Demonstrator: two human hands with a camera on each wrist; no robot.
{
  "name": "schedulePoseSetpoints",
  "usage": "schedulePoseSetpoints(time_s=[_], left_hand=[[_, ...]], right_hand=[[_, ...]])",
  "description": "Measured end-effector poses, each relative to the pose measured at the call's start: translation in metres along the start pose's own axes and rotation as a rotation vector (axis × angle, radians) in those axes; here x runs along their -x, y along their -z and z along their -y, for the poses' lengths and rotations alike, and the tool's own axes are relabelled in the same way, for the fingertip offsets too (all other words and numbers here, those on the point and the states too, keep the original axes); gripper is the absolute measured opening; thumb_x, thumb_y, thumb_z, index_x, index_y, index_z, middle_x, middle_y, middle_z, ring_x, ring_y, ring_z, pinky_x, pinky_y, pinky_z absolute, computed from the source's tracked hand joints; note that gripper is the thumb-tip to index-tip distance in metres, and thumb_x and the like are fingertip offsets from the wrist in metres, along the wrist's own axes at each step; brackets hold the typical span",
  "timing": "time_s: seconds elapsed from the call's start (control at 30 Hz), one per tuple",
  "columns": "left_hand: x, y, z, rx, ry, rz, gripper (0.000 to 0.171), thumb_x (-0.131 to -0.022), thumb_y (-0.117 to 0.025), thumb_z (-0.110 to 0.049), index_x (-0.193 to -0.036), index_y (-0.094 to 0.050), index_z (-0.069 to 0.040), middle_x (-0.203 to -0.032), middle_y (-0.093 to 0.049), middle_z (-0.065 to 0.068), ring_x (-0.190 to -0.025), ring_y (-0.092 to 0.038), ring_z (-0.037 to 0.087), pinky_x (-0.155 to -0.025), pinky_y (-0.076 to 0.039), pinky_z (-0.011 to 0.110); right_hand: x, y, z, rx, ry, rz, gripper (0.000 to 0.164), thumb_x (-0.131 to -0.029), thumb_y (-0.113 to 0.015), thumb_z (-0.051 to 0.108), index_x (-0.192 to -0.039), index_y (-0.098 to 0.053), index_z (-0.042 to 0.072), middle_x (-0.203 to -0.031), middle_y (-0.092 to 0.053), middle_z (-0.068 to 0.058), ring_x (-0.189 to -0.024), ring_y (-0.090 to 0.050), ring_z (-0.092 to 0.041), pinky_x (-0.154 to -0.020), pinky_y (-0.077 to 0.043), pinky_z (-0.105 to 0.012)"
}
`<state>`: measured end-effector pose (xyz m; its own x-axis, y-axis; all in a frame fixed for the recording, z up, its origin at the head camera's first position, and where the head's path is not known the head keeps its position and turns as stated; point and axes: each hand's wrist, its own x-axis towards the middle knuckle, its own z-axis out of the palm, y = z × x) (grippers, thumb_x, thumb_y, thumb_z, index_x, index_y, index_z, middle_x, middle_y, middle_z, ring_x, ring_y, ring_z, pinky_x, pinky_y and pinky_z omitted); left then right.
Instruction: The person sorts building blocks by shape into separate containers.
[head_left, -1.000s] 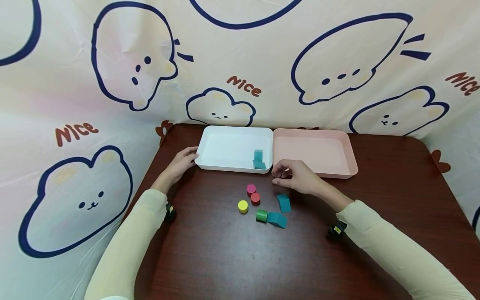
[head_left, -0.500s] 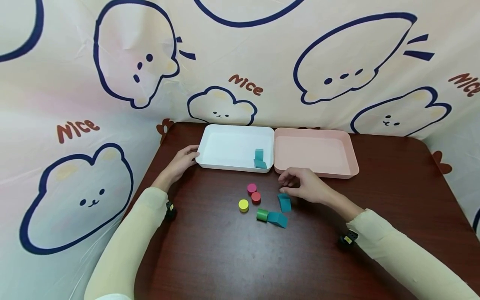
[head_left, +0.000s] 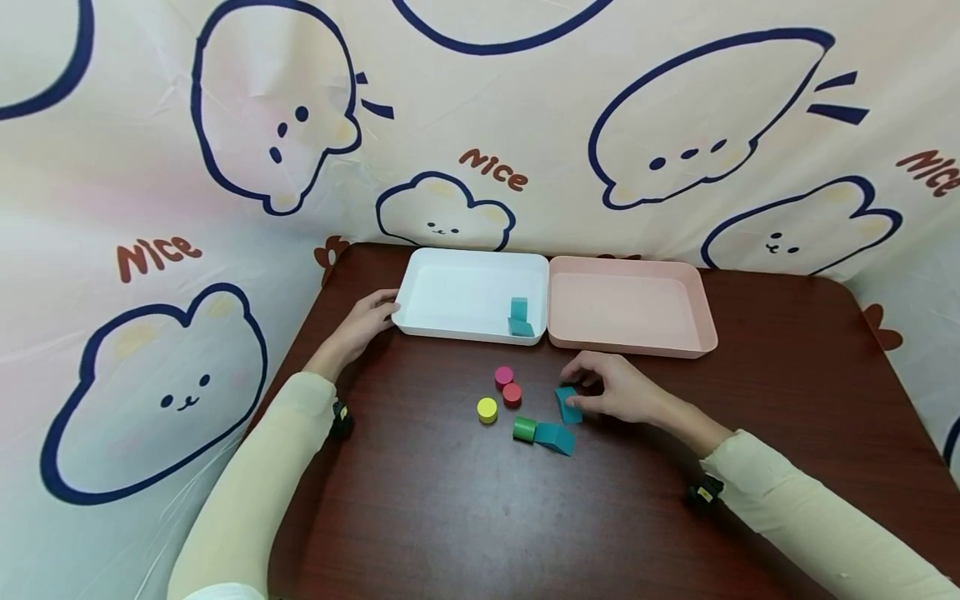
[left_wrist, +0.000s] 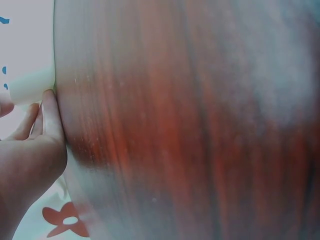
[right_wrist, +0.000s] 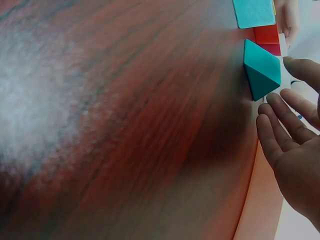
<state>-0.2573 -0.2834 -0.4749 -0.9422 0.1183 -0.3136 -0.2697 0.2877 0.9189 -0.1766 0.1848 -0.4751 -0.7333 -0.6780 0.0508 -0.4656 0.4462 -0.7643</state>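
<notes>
I count two teal blocks (head_left: 519, 309) at four o'clock in the white rectangular tray (head_left: 450, 304), six coloured pieces (head_left: 487, 410) left outside, right hand (head_left: 621, 390) spread-fingered beside a teal wedge (right_wrist: 262, 65), left hand (head_left: 362, 323) straight-fingered against the tray.

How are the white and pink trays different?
The white tray is on the person's left; the pink tray is on the right. The white tray holds two teal blocks; the pink tray shows none. The left hand touches the white tray, but not the pink tray. Both are shallow with rounded corners.
</notes>
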Motion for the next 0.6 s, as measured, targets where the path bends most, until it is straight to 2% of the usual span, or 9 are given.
schedulePoseSetpoints(time_s=[0.23, 0.43, 0.6], left_hand=[[0.0007, 0.0005, 0.0033, 0.003, -0.03, -0.011, 0.056, -0.114, -0.047, -0.024, -0.165, -0.033, -0.005, -0.165, -0.038, 0.018, -0.15, -0.041, 0.03, -0.124, -0.036, 0.046], [0.0018, -0.0003, 0.0018, 0.01, -0.026, -0.005, 0.057, -0.114, -0.047, -0.024, -0.166, -0.032, -0.006, -0.166, -0.036, 0.018, -0.151, -0.04, 0.03, -0.124, -0.035, 0.046], [0.0018, 0.0007, 0.0009, 0.015, -0.017, -0.002, 0.056, -0.114, -0.046, -0.023, -0.166, -0.031, -0.005, -0.166, -0.036, 0.019, -0.152, -0.039, 0.031, -0.125, -0.035, 0.047]], right_hand=[[0.0007, -0.0027, -0.0034, 0.035, 0.005, 0.035, 0.037, -0.092, -0.086, 0.025, -0.123, -0.07, 0.011, -0.118, -0.069, 0.0, -0.103, -0.066, -0.017, -0.091, -0.06, -0.037], [0.0023, -0.0021, -0.005, 0.091, 0.013, 0.073, 0.044, -0.09, -0.088, 0.028, -0.125, -0.069, 0.011, -0.121, -0.067, 0.0, -0.106, -0.064, -0.017, -0.094, -0.058, -0.04], [0.0037, -0.0027, -0.0005, 0.131, -0.033, 0.119, 0.049, -0.09, -0.088, 0.033, -0.13, -0.067, 0.014, -0.124, -0.063, 0.002, -0.113, -0.059, -0.018, -0.1, -0.055, -0.044]])
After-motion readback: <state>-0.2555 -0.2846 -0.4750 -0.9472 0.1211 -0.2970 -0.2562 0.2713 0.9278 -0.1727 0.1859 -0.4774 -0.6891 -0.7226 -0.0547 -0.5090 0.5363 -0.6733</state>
